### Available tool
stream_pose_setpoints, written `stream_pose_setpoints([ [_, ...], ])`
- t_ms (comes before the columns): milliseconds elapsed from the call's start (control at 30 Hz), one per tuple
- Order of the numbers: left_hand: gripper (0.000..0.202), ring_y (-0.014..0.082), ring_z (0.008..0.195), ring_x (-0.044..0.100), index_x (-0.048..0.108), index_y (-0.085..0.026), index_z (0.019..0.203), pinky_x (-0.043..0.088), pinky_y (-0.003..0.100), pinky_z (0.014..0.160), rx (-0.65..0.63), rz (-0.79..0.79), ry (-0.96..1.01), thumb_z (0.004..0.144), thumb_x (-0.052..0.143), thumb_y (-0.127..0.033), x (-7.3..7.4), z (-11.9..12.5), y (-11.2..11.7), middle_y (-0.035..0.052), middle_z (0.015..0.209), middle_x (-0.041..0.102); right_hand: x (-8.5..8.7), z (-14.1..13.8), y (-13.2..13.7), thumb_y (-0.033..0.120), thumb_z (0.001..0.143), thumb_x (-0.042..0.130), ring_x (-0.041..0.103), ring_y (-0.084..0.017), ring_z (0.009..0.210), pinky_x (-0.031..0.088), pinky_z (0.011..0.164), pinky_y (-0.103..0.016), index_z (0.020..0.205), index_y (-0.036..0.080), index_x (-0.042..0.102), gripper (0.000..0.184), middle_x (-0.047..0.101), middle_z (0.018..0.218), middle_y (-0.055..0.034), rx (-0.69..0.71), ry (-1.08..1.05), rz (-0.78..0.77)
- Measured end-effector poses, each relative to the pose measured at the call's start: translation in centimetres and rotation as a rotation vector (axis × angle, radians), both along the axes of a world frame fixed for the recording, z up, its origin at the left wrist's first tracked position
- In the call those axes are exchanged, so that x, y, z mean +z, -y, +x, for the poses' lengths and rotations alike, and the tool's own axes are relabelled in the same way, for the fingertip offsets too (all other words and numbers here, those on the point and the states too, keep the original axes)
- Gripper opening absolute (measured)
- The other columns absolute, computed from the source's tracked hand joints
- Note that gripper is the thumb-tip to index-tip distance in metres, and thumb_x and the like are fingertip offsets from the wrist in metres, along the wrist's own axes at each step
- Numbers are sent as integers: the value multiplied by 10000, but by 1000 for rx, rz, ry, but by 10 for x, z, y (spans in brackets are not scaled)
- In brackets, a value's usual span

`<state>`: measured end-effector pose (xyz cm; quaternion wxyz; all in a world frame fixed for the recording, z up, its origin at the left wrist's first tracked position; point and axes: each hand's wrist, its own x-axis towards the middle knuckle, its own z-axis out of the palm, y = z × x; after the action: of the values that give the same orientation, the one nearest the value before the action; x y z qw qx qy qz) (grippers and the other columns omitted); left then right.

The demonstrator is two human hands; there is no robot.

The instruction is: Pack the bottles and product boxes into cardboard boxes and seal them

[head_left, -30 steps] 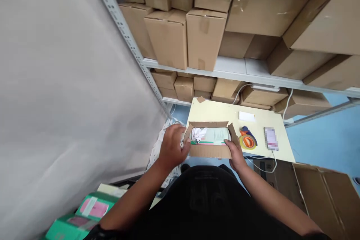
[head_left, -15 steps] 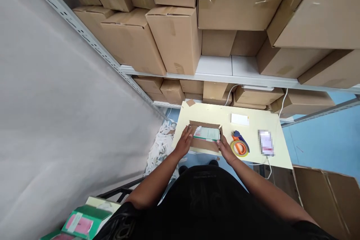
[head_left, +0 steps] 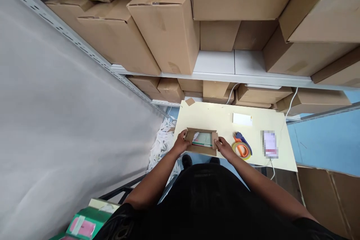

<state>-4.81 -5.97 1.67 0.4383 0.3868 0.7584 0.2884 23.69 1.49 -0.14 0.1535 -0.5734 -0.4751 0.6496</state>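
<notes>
A small cardboard box (head_left: pixel 201 150) lies on the pale yellow table with its long flaps standing outward. Inside it is a light green and white package (head_left: pixel 203 139), and a bit of white material shows at its left end. My left hand (head_left: pixel 180 144) grips the box's left end, thumb on the short flap there. My right hand (head_left: pixel 224 147) pinches the right short flap (head_left: pixel 215 139), which is bent inward over the end of the package. Right of that hand sits a tape dispenser (head_left: pixel 242 145) with an orange hub and blue handle.
On the table (head_left: pixel 210 114) are a white box (head_left: pixel 242 119), a blurred phone (head_left: pixel 270 144) on a white cable, and a cardboard scrap (head_left: pixel 190 101). Shelves of cartons (head_left: pixel 165 33) rise behind. Paper strips (head_left: pixel 160 146) litter the floor at left; green boxes (head_left: pixel 87 223) stand lower left.
The right short flap has folded inward over the package's end, with my right hand on it. My left hand has shifted to the box's left end. The camera view has moved slightly.
</notes>
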Motion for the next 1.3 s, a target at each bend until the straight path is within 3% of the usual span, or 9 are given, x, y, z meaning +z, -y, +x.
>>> stream_pose_setpoints([
  [167, 923, 328, 1333, 535, 383, -209, 1551, 447, 445, 1116, -245, -16, -51, 724, 784, -286, 8, -17, -12, 155, 1476, 479, -2, -12, 3, 617, 776, 715, 698, -281, 899, 530, 859, -442, 1069, 268, 669, 458, 747, 1064, -51, -46, 98, 109],
  [367, 938, 352, 1463, 370, 389, -190, 1552, 319, 502, 1224, -472, 215, -170, 715, 804, -270, 10, -31, -24, 153, 1567, 427, -1, -24, 7, 571, 786, 665, 635, -228, 828, 522, 818, -403, 1109, 251, 557, 468, 671, 1052, -51, -125, 272, 341],
  [633, 316, 270, 1211, 561, 693, -207, 1254, 415, 444, 1089, -812, 388, -368, 987, 531, -263, 17, -34, -16, 86, 1351, 664, -9, -25, 11, 366, 875, 539, 597, -231, 838, 522, 835, -407, 1071, 240, 543, 233, 580, 1124, -96, 43, 442, 656],
  [700, 397, 292, 1235, 552, 675, -208, 1310, 395, 464, 1094, -863, 390, -430, 993, 556, -416, 21, -35, -11, 92, 1403, 642, -6, -22, 8, 340, 883, 534, 606, -227, 838, 535, 837, -407, 1073, 237, 580, 221, 586, 1132, -93, 93, 427, 688],
  [800, 780, 364, 1314, 492, 601, -207, 1424, 338, 523, 1134, -911, 370, -503, 812, 709, -677, 26, -35, -1, 122, 1522, 548, 5, -7, 4, 326, 898, 534, 636, -215, 859, 565, 834, -400, 1164, 236, 618, 293, 599, 1185, -91, 189, 338, 672],
  [900, 851, 389, 1342, 464, 589, -208, 1437, 312, 543, 1147, -904, 371, -539, 761, 747, -700, 27, -30, 6, 136, 1560, 503, 17, 16, 5, 342, 936, 527, 626, -258, 1175, 560, 963, -427, 1386, 274, 566, 456, 548, 1405, -107, 387, 203, 659],
  [1000, 473, 328, 1262, 525, 688, -227, 1289, 382, 493, 1094, -809, 398, -507, 927, 648, -529, 22, -25, 2, 111, 1444, 606, 21, 30, 13, 439, 964, 555, 478, -304, 1411, 461, 1125, -500, 1515, 301, 458, 576, 470, 1551, -107, 514, 194, 695],
  [1133, 252, 264, 1121, 577, 733, -207, 1090, 461, 412, 1005, -688, 441, -414, 983, 588, -383, 10, -18, -10, 97, 1197, 688, 10, 9, 23, 471, 1009, 455, 676, -258, 1082, 551, 964, -450, 1381, 229, 515, 448, 578, 1394, -148, 306, 319, 636],
  [1300, 350, 304, 1180, 534, 633, -184, 1315, 412, 466, 1032, -558, 399, -614, 983, 530, -226, 2, -1, -12, 137, 1294, 628, 0, -25, 21, 437, 944, 514, 678, -230, 840, 549, 787, -399, 1280, 195, 479, 415, 661, 1111, -98, 121, 495, 536],
])
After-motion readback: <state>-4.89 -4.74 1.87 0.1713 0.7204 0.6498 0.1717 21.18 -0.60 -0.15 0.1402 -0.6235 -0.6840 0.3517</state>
